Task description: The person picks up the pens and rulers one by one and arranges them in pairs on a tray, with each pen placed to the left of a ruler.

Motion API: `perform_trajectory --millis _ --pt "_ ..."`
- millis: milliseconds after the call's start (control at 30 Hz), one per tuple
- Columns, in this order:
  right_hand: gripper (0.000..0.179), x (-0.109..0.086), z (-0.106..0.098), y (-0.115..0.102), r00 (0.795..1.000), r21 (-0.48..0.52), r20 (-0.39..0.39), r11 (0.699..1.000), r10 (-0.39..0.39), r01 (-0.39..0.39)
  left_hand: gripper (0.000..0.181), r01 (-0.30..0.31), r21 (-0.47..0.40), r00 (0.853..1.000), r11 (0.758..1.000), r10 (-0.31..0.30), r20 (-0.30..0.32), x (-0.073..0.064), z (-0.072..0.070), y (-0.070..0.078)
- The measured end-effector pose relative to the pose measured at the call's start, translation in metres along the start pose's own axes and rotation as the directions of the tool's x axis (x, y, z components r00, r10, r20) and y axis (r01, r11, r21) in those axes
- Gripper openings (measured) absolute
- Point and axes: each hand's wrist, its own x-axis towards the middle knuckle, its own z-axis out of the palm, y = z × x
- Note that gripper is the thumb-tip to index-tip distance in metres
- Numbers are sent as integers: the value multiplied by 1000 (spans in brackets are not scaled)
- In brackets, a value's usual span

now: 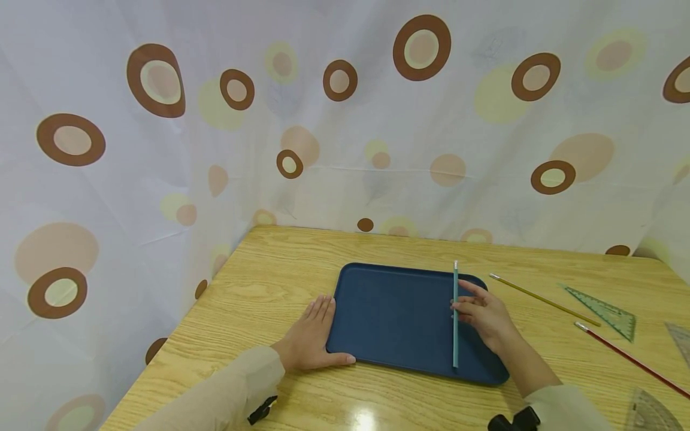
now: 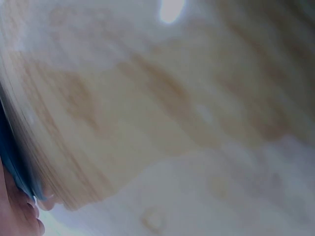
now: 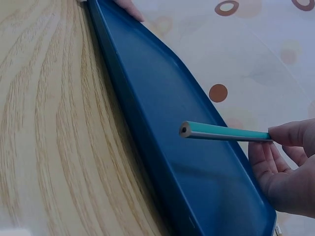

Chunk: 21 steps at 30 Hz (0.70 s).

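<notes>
A teal pencil (image 1: 455,347) is pinched between the thumb and fingers of my right hand (image 1: 487,320), over the right part of a dark blue tray (image 1: 388,317). Its white-tipped end points to the far side. From the right wrist view, the pencil's flat, unsharpened end (image 3: 185,130) faces the camera, and a shadow falls on the tray below. My left hand (image 1: 312,341) rests at the tray's near left corner, fingers straight along the left side and thumb stretched along the near edge. Only some fingertips (image 2: 29,216) show in the left wrist view.
Right of the tray, a yellow pencil (image 1: 544,300), a red pencil (image 1: 631,358) and a green set square (image 1: 620,317) lie on the wooden table (image 1: 269,269). A clear protractor (image 1: 649,414) is near the front right. Patterned cloth (image 1: 345,131) hangs behind the table and along its left.
</notes>
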Motion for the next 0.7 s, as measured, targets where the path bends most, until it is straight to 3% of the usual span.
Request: perform_trajectory --millis 700 --pt "66 5 22 0 1000 66 0 997 26 -26 110 -4 0 1000 1000 4 -6 0 -1 0"
